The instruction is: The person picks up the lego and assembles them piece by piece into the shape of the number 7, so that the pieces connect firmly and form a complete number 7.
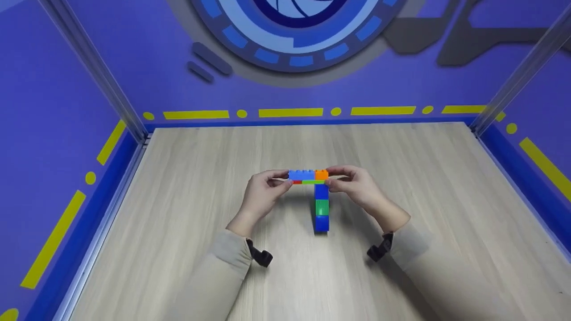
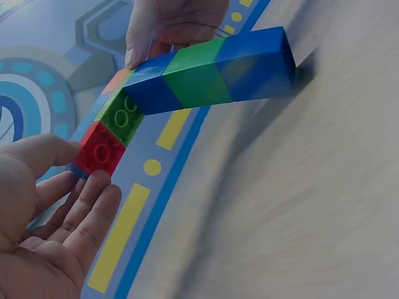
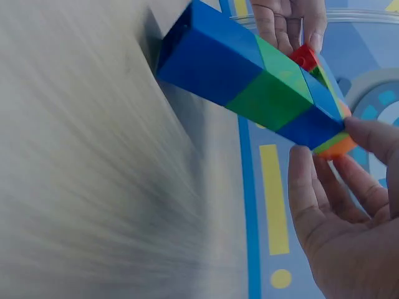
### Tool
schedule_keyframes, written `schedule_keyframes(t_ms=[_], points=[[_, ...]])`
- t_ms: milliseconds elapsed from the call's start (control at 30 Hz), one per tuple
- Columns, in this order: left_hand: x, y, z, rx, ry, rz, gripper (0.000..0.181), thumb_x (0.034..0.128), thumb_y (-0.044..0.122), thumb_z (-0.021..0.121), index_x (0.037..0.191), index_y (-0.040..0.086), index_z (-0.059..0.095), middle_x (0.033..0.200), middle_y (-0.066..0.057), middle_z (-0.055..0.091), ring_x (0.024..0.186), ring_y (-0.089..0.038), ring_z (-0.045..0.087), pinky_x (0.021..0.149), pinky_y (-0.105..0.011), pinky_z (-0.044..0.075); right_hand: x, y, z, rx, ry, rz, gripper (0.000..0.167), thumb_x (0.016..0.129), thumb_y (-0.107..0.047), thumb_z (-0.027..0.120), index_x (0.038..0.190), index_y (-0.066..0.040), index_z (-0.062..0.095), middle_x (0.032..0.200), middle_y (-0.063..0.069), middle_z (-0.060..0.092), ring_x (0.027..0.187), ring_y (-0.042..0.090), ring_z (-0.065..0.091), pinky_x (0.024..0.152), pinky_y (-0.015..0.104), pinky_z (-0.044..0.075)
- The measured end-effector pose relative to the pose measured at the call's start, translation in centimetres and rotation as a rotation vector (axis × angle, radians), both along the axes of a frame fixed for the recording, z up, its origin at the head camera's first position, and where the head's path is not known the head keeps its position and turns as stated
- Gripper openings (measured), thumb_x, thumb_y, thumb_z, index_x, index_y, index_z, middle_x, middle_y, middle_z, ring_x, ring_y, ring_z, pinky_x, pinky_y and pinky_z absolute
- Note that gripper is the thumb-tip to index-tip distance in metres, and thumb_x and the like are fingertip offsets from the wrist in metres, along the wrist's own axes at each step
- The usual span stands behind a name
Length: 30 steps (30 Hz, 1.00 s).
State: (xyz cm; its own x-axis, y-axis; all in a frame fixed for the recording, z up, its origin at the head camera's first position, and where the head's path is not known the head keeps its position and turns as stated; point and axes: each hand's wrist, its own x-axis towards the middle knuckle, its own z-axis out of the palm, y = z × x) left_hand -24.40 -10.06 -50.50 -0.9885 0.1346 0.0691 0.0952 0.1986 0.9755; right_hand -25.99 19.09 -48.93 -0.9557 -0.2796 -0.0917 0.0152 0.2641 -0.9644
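Observation:
A column of building blocks stands upright on the table, its base meeting its shadow: a blue block [image 1: 322, 224], a green block [image 1: 322, 207] and another blue block [image 1: 321, 191]. Across its top lies a thin layer, a lime-green block [image 1: 313, 182] with a red block [image 2: 100, 149] jutting leftward past the column. Over these sit a light-blue block [image 1: 301, 175] and an orange block [image 1: 321, 174]. My left hand [image 1: 262, 192] pinches the overhanging left end between thumb and fingers. At the opposite end, my right hand [image 1: 362, 187] pinches around the orange block and lime-green edge.
The wood-grain table [image 1: 200, 214] extends around the blocks on every side. Purple-blue panels with yellow dashes [image 1: 291, 113] enclose it at the back and both sides, with metal posts [image 1: 102, 76] at the corners. Dark wrist mounts [image 1: 261, 255] hang below both sleeves.

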Motion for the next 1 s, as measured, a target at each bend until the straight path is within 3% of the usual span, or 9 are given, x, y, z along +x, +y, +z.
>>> schedule_keyframes(t_ms=[133, 300, 433, 600, 767, 867, 1000], points=[[-0.5, 0.2, -0.5, -0.007, -0.009, 0.058, 0.033, 0.1036, 0.015, 0.083, 0.135, 0.005, 0.082, 0.126, -0.015, 0.084, 0.098, -0.015, 0.077, 0.076, -0.020, 0.059, -0.7, -0.4, -0.3, -0.006, -0.031, -0.029, 0.052, 0.106, -0.017, 0.079, 0.151, 0.004, 0.066, 0.149, 0.028, 0.068, 0.114, 0.019, 0.079, 0.099, 0.025, 0.066], [-1.0, 0.5, -1.2, -0.052, -0.022, 0.092, 0.029, 0.1046, 0.013, 0.080, 0.132, 0.004, 0.084, 0.120, -0.014, 0.085, 0.086, -0.010, 0.068, 0.069, -0.018, 0.053, -1.0, -0.5, -0.8, 0.065, -0.042, -0.046, 0.053, 0.103, -0.018, 0.082, 0.151, 0.000, 0.069, 0.151, 0.022, 0.071, 0.124, 0.023, 0.075, 0.107, 0.026, 0.063], [-1.3, 0.7, -1.7, -0.076, -0.038, 0.075, 0.028, 0.1071, 0.010, 0.076, 0.133, 0.001, 0.082, 0.116, -0.020, 0.085, 0.082, -0.007, 0.067, 0.067, -0.018, 0.053, -1.1, -0.5, -1.4, 0.096, -0.044, -0.027, 0.054, 0.102, -0.011, 0.080, 0.154, -0.001, 0.067, 0.156, 0.020, 0.069, 0.135, 0.030, 0.072, 0.114, 0.030, 0.060], [-1.5, 0.8, -2.1, -0.049, -0.121, 0.040, 0.034, 0.1112, 0.008, 0.068, 0.143, 0.001, 0.076, 0.115, -0.024, 0.084, 0.083, -0.008, 0.072, 0.074, -0.023, 0.061, -1.2, -0.7, -1.8, 0.106, -0.058, -0.002, 0.058, 0.101, -0.005, 0.079, 0.157, 0.000, 0.064, 0.156, 0.022, 0.069, 0.136, 0.031, 0.072, 0.111, 0.029, 0.059], [-1.6, 1.0, -2.2, -0.034, -0.167, 0.016, 0.038, 0.1114, 0.008, 0.064, 0.148, 0.000, 0.072, 0.109, -0.023, 0.083, 0.081, -0.012, 0.071, 0.076, -0.026, 0.062, -1.5, -0.7, -2.1, 0.146, -0.075, 0.009, 0.060, 0.102, -0.008, 0.078, 0.159, -0.001, 0.062, 0.157, 0.021, 0.069, 0.139, 0.032, 0.070, 0.125, 0.045, 0.053], [-1.7, 1.1, -2.2, -0.038, -0.183, -0.001, 0.040, 0.1113, 0.010, 0.064, 0.149, -0.002, 0.071, 0.111, -0.022, 0.083, 0.082, -0.012, 0.073, 0.079, -0.027, 0.064, -1.6, -0.7, -2.2, 0.143, -0.123, -0.003, 0.060, 0.103, -0.008, 0.077, 0.161, -0.002, 0.061, 0.158, 0.021, 0.068, 0.141, 0.033, 0.068, 0.132, 0.052, 0.046], [-1.7, 1.0, -2.3, -0.044, -0.216, -0.018, 0.042, 0.1114, 0.013, 0.063, 0.151, -0.001, 0.070, 0.117, -0.021, 0.083, 0.085, -0.013, 0.073, 0.083, -0.029, 0.065, -1.8, -0.8, -2.4, 0.116, -0.187, -0.016, 0.061, 0.105, -0.007, 0.076, 0.163, -0.002, 0.058, 0.160, 0.021, 0.066, 0.143, 0.032, 0.068, 0.135, 0.053, 0.043]])
